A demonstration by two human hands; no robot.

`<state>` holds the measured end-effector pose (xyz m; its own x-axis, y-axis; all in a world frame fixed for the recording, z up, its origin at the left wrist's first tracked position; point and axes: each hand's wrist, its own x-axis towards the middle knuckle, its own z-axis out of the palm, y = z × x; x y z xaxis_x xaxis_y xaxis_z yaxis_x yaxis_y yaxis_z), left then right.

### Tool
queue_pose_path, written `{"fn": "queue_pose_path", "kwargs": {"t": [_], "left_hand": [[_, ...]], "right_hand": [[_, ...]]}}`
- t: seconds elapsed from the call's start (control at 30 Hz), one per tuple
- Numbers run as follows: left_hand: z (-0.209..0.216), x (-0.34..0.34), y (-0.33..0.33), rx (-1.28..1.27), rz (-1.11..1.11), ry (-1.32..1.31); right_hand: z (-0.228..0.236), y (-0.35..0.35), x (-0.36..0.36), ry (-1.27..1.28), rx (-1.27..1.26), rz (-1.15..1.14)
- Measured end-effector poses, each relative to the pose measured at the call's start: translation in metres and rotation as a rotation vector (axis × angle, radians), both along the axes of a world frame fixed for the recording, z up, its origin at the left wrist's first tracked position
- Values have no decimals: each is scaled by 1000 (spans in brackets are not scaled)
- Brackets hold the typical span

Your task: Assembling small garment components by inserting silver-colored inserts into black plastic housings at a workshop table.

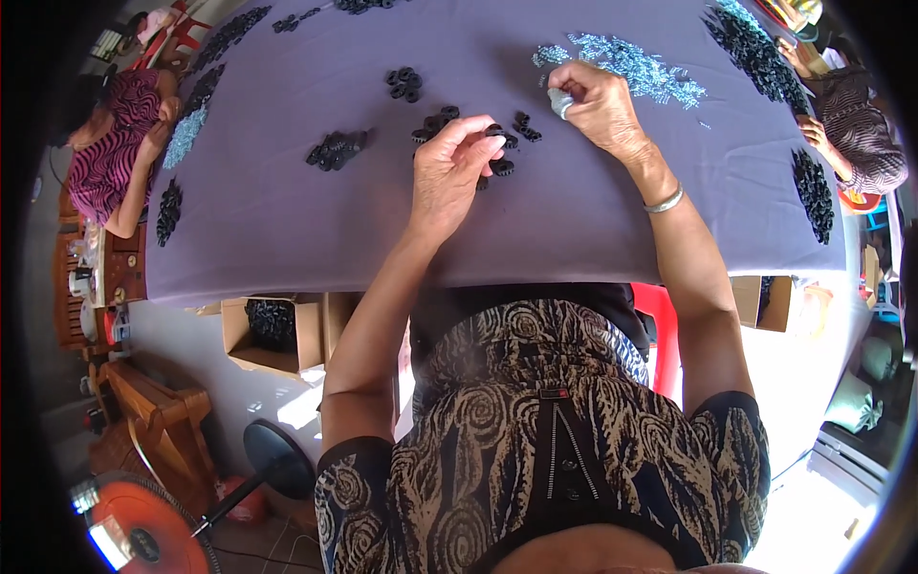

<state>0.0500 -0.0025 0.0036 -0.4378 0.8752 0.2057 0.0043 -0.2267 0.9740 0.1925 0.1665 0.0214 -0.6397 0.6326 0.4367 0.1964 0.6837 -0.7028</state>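
My left hand (448, 177) is over the middle of the table, its thumb and fingers pinched on a small black ring-shaped part (495, 131). Loose black parts (503, 166) of the same kind lie under and around those fingers. Farther right, my right hand (601, 107) is closed, fingertips together, at the near left edge of a spread heap of tiny silvery-blue metal pieces (641, 69). Whatever that pinch may hold is too small to make out. A whitish wrap (560, 101) covers one of its digits.
A purple-grey cloth (287, 234) covers the table. Small black piles (337, 149) lie to the left. Bigger black heaps (755, 57) line both sides, where a person (115, 143) and another person (851, 124) work. An open carton (273, 335) and a fan (143, 531) stand below left.
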Motion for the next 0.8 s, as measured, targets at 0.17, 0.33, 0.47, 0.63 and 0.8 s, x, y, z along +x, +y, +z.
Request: {"fn": "queue_pose_path", "kwargs": {"t": [0.17,0.33,0.47,0.63,0.8], "left_hand": [[1,3,3,-3,2,-17],[1,3,3,-28,-5,15],[1,2,2,-63,2,16],[0,3,2,-50,10,30],[-1,4,3,-28,28,-5]], "right_hand": [[-12,-5,-5,293,-502,259],[-9,-28,-15,375,-663,413],[-3,-41,-19,321,-554,378],[-7,-43,-19,315,-452,375],[-7,-46,-18,269,-386,361]]}}
